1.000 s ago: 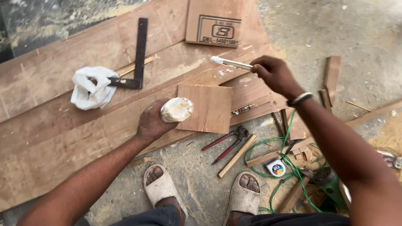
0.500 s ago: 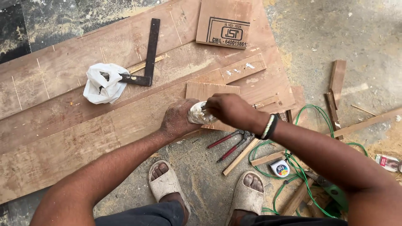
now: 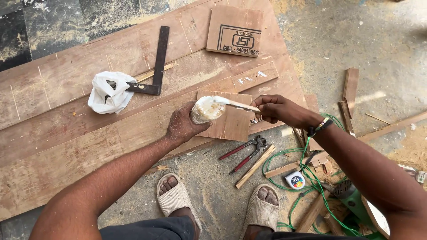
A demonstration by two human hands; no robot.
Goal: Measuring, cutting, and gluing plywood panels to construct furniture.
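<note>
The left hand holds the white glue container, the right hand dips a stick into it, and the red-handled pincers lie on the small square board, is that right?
Not quite. The head view shows the red-handled pincers on the dusty floor just below the small square board, not on it. The rest holds.

Two hands (image 3: pixel 182 126), one glue tub (image 3: pixel 205 110), one try square (image 3: pixel 155 66), one tape measure (image 3: pixel 295 180), one pincers (image 3: pixel 247 150)

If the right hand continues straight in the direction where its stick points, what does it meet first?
The right hand holds a thin stick pointing left, and its tip already seems to be at the white glue-smeared container in the left hand. So the container comes first, though depth is hard to judge.
</note>
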